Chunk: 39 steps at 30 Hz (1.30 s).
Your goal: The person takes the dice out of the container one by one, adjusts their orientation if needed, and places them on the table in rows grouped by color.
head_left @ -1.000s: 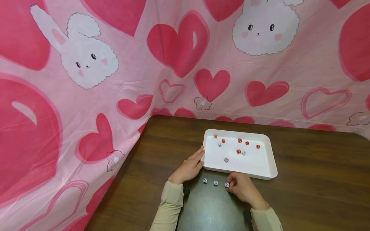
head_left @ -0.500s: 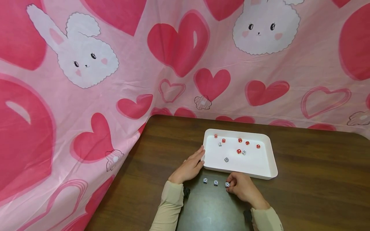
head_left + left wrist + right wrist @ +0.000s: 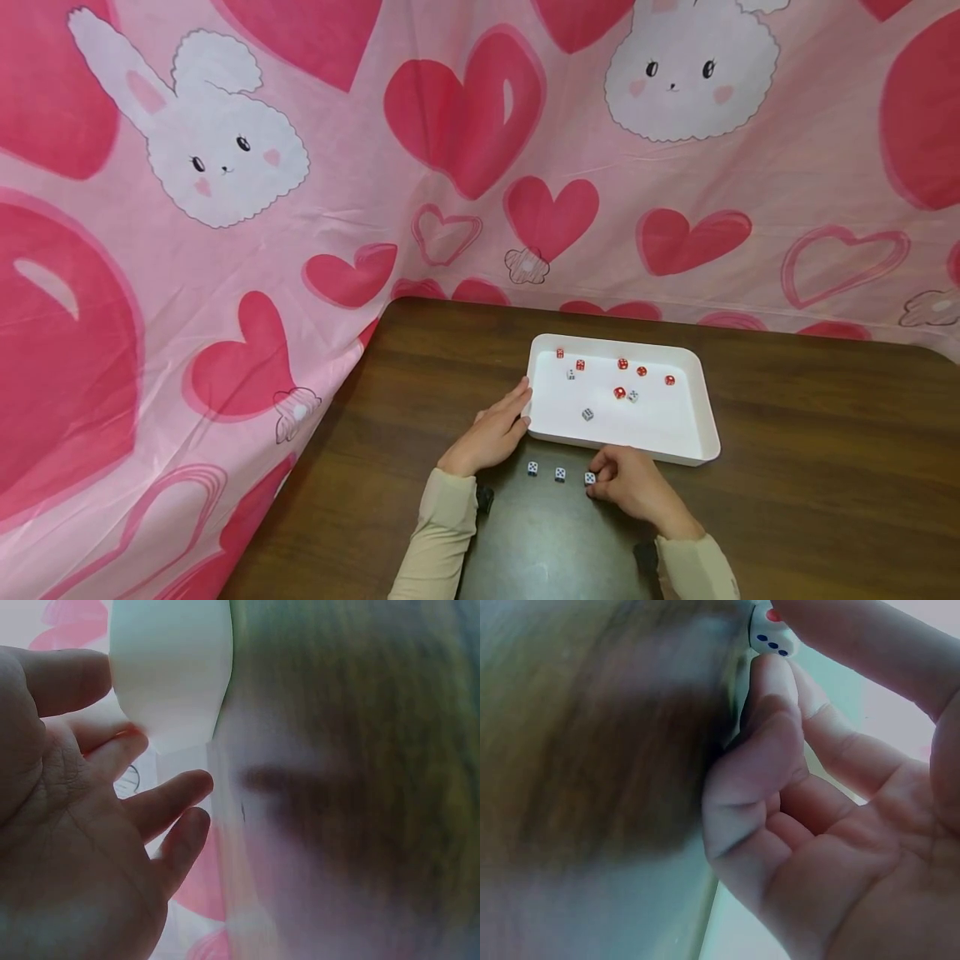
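Observation:
Between thumb and fingertips, my right hand (image 3: 633,485) pinches a white die (image 3: 589,478) at the table, just in front of the tray. In the right wrist view this die (image 3: 774,639) shows blue pips and one red pip. To its left, two more white dice (image 3: 560,474) stand spaced out in a row with it, blue pips up. My left hand (image 3: 489,429) rests its extended fingers against the left wall of a shallow white tray (image 3: 660,425). Below the tray's side in the left wrist view, that hand's fingers (image 3: 176,796) are spread.
Several red dice (image 3: 622,364) and a few whitish dice (image 3: 588,414) lie scattered inside the tray. The dark wooden table (image 3: 825,450) extends to both sides. A pink cloth (image 3: 465,242) with hearts and rabbits hangs along the back and left edges.

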Tool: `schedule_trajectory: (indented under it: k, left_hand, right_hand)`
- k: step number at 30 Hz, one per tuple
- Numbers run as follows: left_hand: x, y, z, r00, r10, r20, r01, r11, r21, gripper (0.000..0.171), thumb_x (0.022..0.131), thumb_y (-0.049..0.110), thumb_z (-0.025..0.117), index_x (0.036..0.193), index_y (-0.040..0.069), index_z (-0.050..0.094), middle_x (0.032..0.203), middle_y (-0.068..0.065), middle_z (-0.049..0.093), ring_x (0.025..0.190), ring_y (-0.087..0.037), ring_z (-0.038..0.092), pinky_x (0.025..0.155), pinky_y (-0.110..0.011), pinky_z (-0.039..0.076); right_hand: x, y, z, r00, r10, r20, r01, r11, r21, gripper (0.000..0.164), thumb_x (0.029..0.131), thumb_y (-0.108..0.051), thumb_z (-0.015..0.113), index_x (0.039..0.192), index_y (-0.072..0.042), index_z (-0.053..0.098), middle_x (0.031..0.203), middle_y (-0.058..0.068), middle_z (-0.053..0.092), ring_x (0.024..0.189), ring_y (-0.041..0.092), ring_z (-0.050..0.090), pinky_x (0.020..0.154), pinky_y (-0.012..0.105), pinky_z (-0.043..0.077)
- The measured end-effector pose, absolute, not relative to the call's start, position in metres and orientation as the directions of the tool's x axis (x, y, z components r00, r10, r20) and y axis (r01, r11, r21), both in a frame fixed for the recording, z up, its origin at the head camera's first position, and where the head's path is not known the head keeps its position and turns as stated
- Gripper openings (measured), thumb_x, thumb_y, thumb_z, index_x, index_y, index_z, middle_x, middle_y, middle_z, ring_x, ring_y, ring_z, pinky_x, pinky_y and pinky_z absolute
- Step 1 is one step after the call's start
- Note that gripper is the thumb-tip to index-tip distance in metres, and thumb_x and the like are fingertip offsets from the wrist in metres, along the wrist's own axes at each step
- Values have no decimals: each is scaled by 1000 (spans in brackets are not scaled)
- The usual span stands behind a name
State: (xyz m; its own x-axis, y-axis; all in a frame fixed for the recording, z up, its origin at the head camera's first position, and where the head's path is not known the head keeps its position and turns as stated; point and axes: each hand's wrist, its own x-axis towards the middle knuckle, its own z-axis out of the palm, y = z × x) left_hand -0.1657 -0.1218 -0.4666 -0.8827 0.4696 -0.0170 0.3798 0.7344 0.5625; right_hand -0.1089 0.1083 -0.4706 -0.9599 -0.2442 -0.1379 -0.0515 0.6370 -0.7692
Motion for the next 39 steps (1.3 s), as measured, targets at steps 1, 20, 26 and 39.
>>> schedule_trajectory:
  k: [1,20,26,39]
  left_hand:
    - [-166,-122,-466,-883,470,-18,379,735,562,51,96,29,36,143,14,22,150,9,9,137,-18,18,100,-50,24]
    - [-164,-122,-464,-894,447,-28,351,740,574,54,94,34,40,143,16,24,150,9,11,136,-26,21,96,-49,21]
    - [-162,-121,-463,-902,430,-37,334,750,572,56,93,36,42,142,17,24,150,10,12,136,-26,21,97,-53,17]
    - [-163,-119,-463,-907,421,-24,335,754,565,56,93,38,42,142,18,25,150,11,12,136,-27,21,96,-54,19]
  right_hand:
    - [-109,109,-471,-959,-246,-139,-52,636,-770,22,65,-9,76,79,-5,60,63,-1,57,56,9,49,52,21,38]
    - [-114,118,-441,-952,-292,-95,-109,611,-784,16,76,-24,69,83,-12,63,67,-4,61,61,9,52,57,22,40]
    - [-119,126,-439,-978,-209,-21,-117,624,-773,13,78,-25,68,83,-13,64,71,-3,61,64,10,51,59,22,41]
    - [-137,147,-448,-998,38,52,-23,546,-838,32,84,-31,61,105,-6,61,93,8,60,80,14,48,63,20,42]
